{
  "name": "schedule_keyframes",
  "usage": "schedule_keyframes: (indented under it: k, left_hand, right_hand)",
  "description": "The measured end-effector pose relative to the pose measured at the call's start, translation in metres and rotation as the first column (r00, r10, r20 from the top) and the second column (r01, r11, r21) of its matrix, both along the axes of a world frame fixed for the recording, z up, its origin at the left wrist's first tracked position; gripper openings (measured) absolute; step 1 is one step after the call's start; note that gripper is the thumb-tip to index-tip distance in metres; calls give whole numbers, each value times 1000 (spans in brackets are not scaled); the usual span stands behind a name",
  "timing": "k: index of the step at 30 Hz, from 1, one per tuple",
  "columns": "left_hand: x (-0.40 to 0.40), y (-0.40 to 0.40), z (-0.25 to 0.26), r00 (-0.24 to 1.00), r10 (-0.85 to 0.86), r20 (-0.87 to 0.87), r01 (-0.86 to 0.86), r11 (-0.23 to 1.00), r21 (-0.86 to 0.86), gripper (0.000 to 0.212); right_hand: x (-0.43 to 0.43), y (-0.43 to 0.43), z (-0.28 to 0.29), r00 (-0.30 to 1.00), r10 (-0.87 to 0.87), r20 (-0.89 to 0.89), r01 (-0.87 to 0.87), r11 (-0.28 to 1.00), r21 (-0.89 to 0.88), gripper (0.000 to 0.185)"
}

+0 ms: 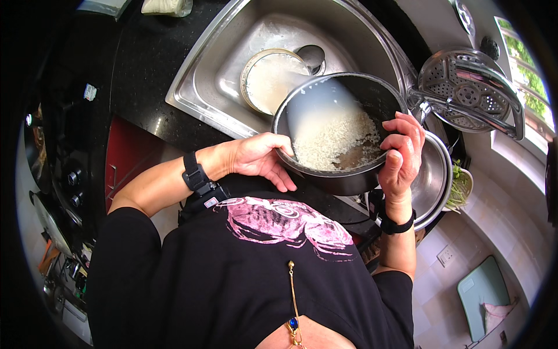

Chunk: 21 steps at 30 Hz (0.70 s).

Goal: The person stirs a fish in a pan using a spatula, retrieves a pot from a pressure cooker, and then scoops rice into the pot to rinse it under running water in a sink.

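Observation:
Between my hands is a dark round pot (344, 185), tilted towards the sink, with wet white rice (331, 144) and cloudy water inside. My left hand (263, 157) holds its near left rim, thumb over the edge and fingers below. On the right side, my right hand (403, 152) grips the pot wall with fingers spread along the rim. Beyond the pot, a gold-rimmed bowl (270, 83) of milky water stands in the sink. A blurred whitish stream (298, 79) runs from the pot's far rim to the bowl.
The stainless steel sink (226, 78) has a dark round drain cover (311, 56) beside the bowl. A chrome faucet (436, 102) and a perforated steamer tray (468, 89) stand to the right. Nearer are a metal basin (431, 174) and a bowl of green vegetables (460, 187).

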<state>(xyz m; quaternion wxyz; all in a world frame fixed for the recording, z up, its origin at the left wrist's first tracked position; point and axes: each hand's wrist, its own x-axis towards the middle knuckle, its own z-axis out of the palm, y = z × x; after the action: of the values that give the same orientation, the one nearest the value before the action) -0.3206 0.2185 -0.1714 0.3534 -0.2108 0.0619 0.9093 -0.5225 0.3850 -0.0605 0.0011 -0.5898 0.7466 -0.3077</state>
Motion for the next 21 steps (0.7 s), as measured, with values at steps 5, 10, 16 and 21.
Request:
schedule_keyframes:
  k: [5, 10, 16, 21]
  left_hand:
    - [-2, 3, 1, 1000, 0, 27, -1, 999, 36, 40]
    - [-2, 4, -3, 1000, -20, 21, 18, 996, 92, 42]
    - [-3, 4, -5, 999, -29, 21, 26, 993, 113, 39]
    - [-3, 6, -10, 999, -29, 17, 26, 990, 136, 39]
  right_hand:
    - [-2, 1, 0, 1000, 0, 6, 0, 1000, 23, 39]
    - [-2, 0, 1, 1000, 0, 5, 0, 999, 43, 40]
    - [-3, -3, 5, 1000, 20, -15, -19, 996, 84, 36]
    - [-3, -5, 8, 1000, 23, -16, -21, 994, 105, 31]
